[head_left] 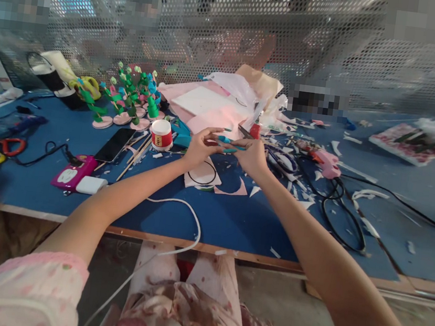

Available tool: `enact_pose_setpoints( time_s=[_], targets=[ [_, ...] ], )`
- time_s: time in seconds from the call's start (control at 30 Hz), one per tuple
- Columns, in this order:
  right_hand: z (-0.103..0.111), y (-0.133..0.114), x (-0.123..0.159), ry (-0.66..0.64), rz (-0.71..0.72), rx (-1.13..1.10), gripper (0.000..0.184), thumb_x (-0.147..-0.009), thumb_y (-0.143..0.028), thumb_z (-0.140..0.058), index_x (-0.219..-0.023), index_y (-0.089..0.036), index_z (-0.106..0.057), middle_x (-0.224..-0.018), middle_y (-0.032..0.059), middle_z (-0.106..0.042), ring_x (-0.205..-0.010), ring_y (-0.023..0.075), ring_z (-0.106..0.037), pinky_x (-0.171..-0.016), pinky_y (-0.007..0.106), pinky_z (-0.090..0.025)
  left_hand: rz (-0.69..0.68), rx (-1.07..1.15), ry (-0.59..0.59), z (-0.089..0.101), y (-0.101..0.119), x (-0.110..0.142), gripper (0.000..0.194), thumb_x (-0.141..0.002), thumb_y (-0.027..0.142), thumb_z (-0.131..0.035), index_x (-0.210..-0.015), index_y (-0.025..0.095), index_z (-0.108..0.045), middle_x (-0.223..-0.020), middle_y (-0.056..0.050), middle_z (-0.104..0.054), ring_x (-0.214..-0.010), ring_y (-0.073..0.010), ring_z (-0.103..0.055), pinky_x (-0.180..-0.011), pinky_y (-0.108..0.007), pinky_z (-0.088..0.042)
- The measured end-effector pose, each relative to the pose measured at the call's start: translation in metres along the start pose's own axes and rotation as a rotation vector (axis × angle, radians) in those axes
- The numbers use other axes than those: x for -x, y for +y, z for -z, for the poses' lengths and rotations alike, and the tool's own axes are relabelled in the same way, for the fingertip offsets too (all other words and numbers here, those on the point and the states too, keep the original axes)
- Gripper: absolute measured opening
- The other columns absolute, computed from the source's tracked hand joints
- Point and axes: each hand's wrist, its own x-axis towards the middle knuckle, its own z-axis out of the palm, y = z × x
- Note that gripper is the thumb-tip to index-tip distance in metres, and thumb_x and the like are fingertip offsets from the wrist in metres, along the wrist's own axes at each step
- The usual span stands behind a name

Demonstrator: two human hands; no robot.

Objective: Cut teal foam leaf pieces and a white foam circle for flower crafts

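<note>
Both hands meet above the blue table. My left hand (200,149) pinches a small bright blue piece (225,139), which looks like foam or paper. From the other side my right hand (250,157) closes on the same piece with thumb and fingers. A dark pointed tool (245,131) shows at the right hand's fingers; its kind is unclear, and I cannot tell if it is held. Below the hands lies a white card with a black ring (206,174) on it. A white jar with a red label (161,135) stands left of my left hand.
Green craft plants on pink discs (102,122) stand at the back left. Nearby lie a black phone (115,145) and a purple device (75,173). A pink glue gun (327,163), its cable and scraps lie to the right. A white cable (191,210) crosses the front edge.
</note>
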Motion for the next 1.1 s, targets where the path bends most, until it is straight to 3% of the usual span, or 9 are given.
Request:
enact_pose_setpoints(
  time_s=[0.13, 0.27, 0.43, 0.53, 0.67, 0.77, 0.9, 0.97, 1.1],
  targets=[
    [0.001, 0.004, -0.001, -0.049, 0.047, -0.007, 0.036, -0.064, -0.047, -0.067, -0.063, -0.011, -0.069, -0.041, -0.0005, -0.046, -0.035, 0.0089, -0.036, -0.037, 0.025, -0.027, 0.044, 0.02, 0.014, 0.001, 0.0, 0.0, 0.05, -0.05, 0.026, -0.081, -0.095, 0.013, -0.064, -0.074, -0.001, -0.065, -0.072, -0.0142, -0.063, -0.072, -0.028, -0.052],
    [0.002, 0.005, -0.002, -0.054, 0.028, -0.046, 0.052, -0.075, -0.061, -0.05, -0.056, -0.014, -0.063, -0.032, -0.0028, -0.035, -0.03, 0.0104, -0.038, -0.033, 0.024, -0.029, 0.063, 0.08, 0.064, 0.001, 0.002, 0.0, 0.046, -0.049, 0.026, -0.081, -0.09, 0.014, -0.065, -0.062, 0.004, -0.059, -0.062, -0.0104, -0.06, -0.065, -0.026, -0.053],
    [0.003, 0.003, 0.001, -0.13, -0.003, -0.058, 0.063, -0.076, -0.072, -0.037, -0.052, -0.017, -0.057, -0.029, -0.0013, -0.039, -0.025, 0.0092, -0.036, -0.03, 0.023, -0.028, 0.048, 0.045, 0.146, 0.001, 0.002, -0.001, 0.038, -0.054, 0.024, -0.08, -0.087, 0.014, -0.064, -0.065, 0.002, -0.063, -0.064, -0.0122, -0.062, -0.063, -0.026, -0.053],
    [0.007, 0.002, 0.002, -0.189, 0.101, 0.008, 0.061, -0.075, -0.072, -0.041, -0.054, -0.017, -0.057, -0.031, -0.001, -0.043, -0.027, 0.0094, -0.039, -0.032, 0.023, -0.029, 0.065, 0.051, 0.143, 0.001, 0.0, -0.002, 0.036, -0.057, 0.025, -0.079, -0.087, 0.014, -0.062, -0.07, 0.0, -0.066, -0.066, -0.0133, -0.064, -0.063, -0.026, -0.053],
    [0.013, -0.001, 0.003, -0.143, 0.198, 0.117, 0.06, -0.079, -0.067, -0.041, -0.055, -0.016, -0.06, -0.031, -0.0008, -0.044, -0.03, 0.0113, -0.043, -0.038, 0.024, -0.033, 0.072, 0.078, 0.174, 0.001, -0.001, -0.003, 0.034, -0.058, 0.028, -0.078, -0.084, 0.014, -0.062, -0.074, -0.002, -0.068, -0.067, -0.0134, -0.065, -0.063, -0.026, -0.053],
    [0.015, -0.005, 0.004, -0.143, 0.213, 0.161, 0.058, -0.081, -0.063, -0.041, -0.054, -0.016, -0.06, -0.03, -0.001, -0.043, -0.03, 0.0114, -0.043, -0.04, 0.025, -0.034, 0.082, 0.091, 0.194, 0.001, 0.0, -0.003, 0.037, -0.057, 0.029, -0.078, -0.085, 0.013, -0.061, -0.076, -0.003, -0.069, -0.07, -0.0155, -0.066, -0.065, -0.028, -0.054],
    [0.016, -0.006, 0.006, -0.302, 0.154, 0.147, 0.051, -0.083, -0.058, -0.042, -0.06, -0.016, -0.06, -0.036, -0.0004, -0.05, -0.031, 0.0127, -0.046, -0.039, 0.025, -0.033, 0.083, 0.146, 0.187, 0.001, 0.0, -0.003, 0.041, -0.053, 0.032, -0.08, -0.085, 0.013, -0.061, -0.077, -0.003, -0.068, -0.071, -0.0162, -0.066, -0.066, -0.03, -0.055],
    [0.019, -0.005, 0.005, -0.24, 0.162, 0.176, 0.047, -0.084, -0.055, -0.042, -0.061, -0.017, -0.058, -0.041, 0.0013, -0.053, -0.036, 0.0141, -0.05, -0.042, 0.025, -0.034, 0.079, 0.157, 0.177, 0.0, -0.002, -0.003, 0.042, -0.053, 0.034, -0.08, -0.083, 0.013, -0.061, -0.076, -0.002, -0.068, -0.069, -0.0149, -0.066, -0.066, -0.029, -0.054],
    [0.028, -0.004, -0.002, 0.084, 0.326, 0.282, 0.041, -0.083, -0.051, -0.044, -0.063, -0.017, -0.056, -0.056, 0.0056, -0.059, -0.056, 0.0165, -0.055, -0.054, 0.027, -0.036, 0.123, 0.133, 0.029, -0.001, -0.002, -0.003, 0.044, -0.054, 0.036, -0.08, -0.086, 0.014, -0.061, -0.066, 0.001, -0.065, -0.061, -0.0097, -0.061, -0.063, -0.025, -0.051]
  ],
)
